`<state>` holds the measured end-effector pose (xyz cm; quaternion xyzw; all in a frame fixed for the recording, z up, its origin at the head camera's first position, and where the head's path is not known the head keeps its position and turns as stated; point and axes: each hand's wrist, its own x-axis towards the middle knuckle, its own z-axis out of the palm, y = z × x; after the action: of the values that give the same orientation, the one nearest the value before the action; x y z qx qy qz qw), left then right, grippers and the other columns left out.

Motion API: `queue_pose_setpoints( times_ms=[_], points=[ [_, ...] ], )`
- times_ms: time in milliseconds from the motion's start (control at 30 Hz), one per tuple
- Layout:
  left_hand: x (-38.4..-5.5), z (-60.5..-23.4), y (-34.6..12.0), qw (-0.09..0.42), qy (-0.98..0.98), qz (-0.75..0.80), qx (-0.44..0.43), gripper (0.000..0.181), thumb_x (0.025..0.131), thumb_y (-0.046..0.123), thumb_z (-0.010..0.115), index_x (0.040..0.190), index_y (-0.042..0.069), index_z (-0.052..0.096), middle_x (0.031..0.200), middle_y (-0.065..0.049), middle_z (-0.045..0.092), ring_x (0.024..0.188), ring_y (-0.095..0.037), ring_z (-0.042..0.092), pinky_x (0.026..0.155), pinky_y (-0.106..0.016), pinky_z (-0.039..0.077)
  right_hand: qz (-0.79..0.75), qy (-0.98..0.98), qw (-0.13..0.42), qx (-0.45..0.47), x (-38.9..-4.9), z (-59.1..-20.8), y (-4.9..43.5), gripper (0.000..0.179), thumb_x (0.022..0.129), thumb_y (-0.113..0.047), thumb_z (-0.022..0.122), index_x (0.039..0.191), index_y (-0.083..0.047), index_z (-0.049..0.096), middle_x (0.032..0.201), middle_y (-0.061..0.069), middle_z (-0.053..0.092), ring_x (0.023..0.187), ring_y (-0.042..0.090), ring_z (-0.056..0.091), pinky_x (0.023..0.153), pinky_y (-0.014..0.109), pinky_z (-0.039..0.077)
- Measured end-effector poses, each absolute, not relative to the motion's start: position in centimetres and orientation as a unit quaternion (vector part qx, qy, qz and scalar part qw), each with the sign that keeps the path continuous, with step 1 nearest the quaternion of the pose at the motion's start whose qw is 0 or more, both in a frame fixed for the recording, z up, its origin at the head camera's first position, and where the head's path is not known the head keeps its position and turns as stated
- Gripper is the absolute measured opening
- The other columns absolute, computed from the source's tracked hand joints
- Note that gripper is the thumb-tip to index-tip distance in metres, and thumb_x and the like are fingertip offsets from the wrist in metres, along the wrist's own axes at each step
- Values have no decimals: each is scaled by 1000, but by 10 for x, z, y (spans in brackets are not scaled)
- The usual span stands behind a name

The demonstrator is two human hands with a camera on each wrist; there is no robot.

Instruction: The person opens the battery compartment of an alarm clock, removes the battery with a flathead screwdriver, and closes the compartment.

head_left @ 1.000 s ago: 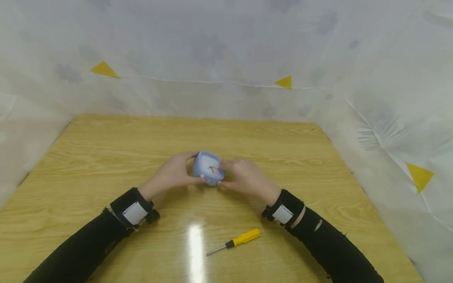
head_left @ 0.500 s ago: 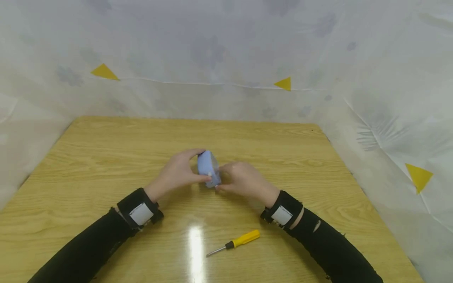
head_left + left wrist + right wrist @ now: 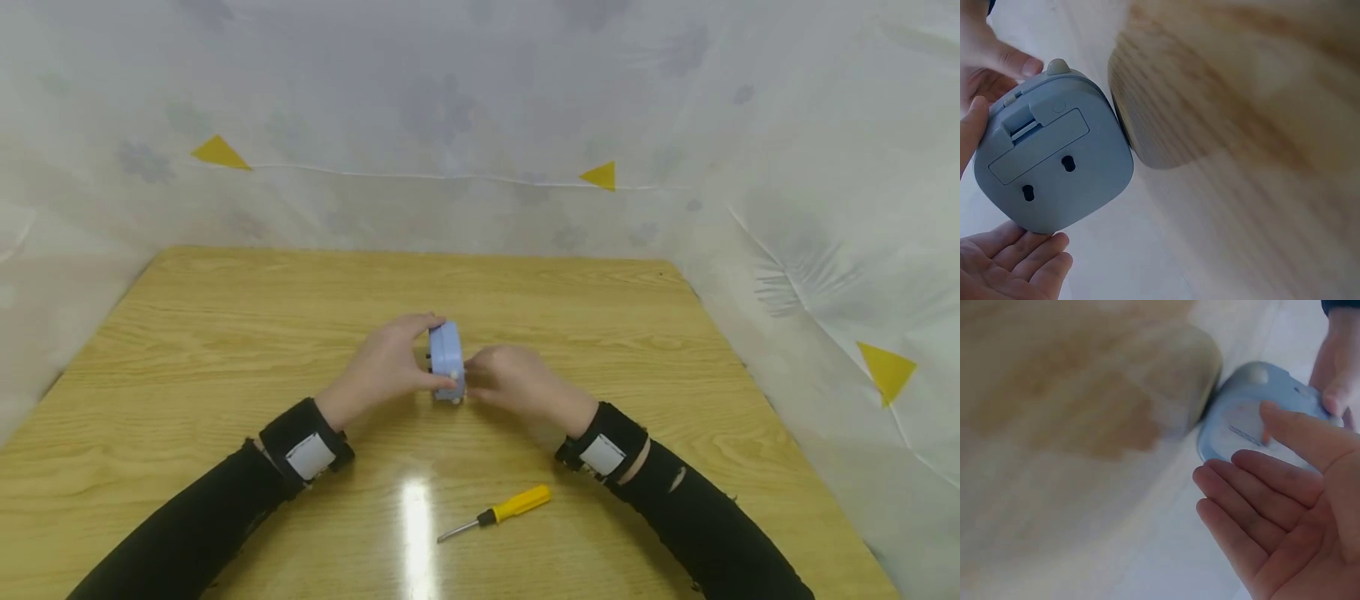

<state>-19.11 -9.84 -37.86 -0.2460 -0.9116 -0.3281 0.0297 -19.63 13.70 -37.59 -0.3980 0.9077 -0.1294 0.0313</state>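
A light blue alarm clock (image 3: 447,360) stands edge-on between the two hands, just over the wooden table. My left hand (image 3: 386,362) grips it, thumb on the near edge and fingers at the far edge. In the left wrist view its back shows a rectangular battery cover (image 3: 1041,147) and two black knobs (image 3: 1069,164). My right hand (image 3: 517,379) is at the front side, holding nothing. In the right wrist view its thumb (image 3: 1297,431) overlaps the white dial (image 3: 1244,428) beside an orange clock hand, and the other fingers (image 3: 1247,506) extend loosely below.
A screwdriver (image 3: 517,505) with a yellow handle lies on the wooden table (image 3: 262,333), nearer the front edge than the clock. Pale patterned sheeting (image 3: 450,100) with yellow triangles closes off the back and sides.
My left hand has turned the clock from its dial facing up and toward me to edge-on, dial toward the right hand, and shifted slightly right. The right hand stays nearly in place.
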Motion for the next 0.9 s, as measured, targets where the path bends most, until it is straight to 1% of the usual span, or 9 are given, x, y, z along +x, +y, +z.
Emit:
queue_pose_setpoints(
  times_ms=[67, 133, 233, 400, 567, 733, 900],
  points=[
    [-192, -379, -98, 36, -912, -321, -254, 95, 74, 41, 98, 150, 1, 57, 153, -22, 59, 140, -42, 58, 116, -57, 51, -123, 916, 41, -379, -196, -368, 138, 37, 98, -16, 77, 131, -1, 73, 125, 15, 78, 115, 29, 76, 101, 42, 63],
    [-192, -380, -97, 37, -911, -320, -256, 94, 74, 40, 98, 149, 1, 58, 152, -22, 60, 140, -42, 59, 116, -57, 51, -117, 921, 37, -370, -196, -357, 140, 38, 99, -15, 76, 133, 0, 71, 129, 16, 76, 119, 31, 74, 103, 44, 62],
    [-192, -379, -97, 38, -912, -314, -261, 94, 75, 39, 98, 149, 0, 57, 152, -23, 60, 139, -42, 59, 115, -57, 52, -111, 918, 4, -380, -197, -343, 141, 38, 99, -16, 77, 133, -1, 71, 129, 16, 76, 119, 31, 74, 104, 44, 61],
    [-189, -377, -97, 38, -913, -309, -264, 94, 75, 38, 98, 149, -2, 57, 153, -24, 59, 139, -43, 60, 115, -57, 52, -102, 902, -77, -413, -195, -328, 136, 33, 97, -18, 79, 128, -5, 76, 124, 11, 79, 113, 26, 76, 100, 40, 63],
    [-187, -376, -99, 36, -911, -311, -267, 92, 76, 38, 97, 149, -1, 57, 153, -24, 58, 141, -43, 57, 116, -57, 51, -70, 878, -127, -456, -191, -324, 123, 30, 96, -21, 82, 122, -8, 78, 117, 7, 81, 105, 20, 78, 92, 33, 65],
    [-185, -376, -100, 35, -910, -314, -267, 92, 77, 38, 97, 149, 0, 56, 155, -24, 57, 142, -44, 57, 117, -58, 50, -40, 865, -151, -477, -192, -329, 114, 28, 93, -23, 85, 116, -8, 80, 110, 4, 82, 96, 16, 78, 85, 28, 65],
    [-184, -377, -100, 38, -912, -310, -267, 93, 76, 38, 98, 149, -1, 56, 155, -24, 57, 141, -44, 57, 116, -57, 50, -32, 865, -158, -476, -190, -333, 114, 25, 93, -23, 85, 113, -10, 81, 112, 4, 82, 97, 16, 78, 85, 28, 65]
  ],
)
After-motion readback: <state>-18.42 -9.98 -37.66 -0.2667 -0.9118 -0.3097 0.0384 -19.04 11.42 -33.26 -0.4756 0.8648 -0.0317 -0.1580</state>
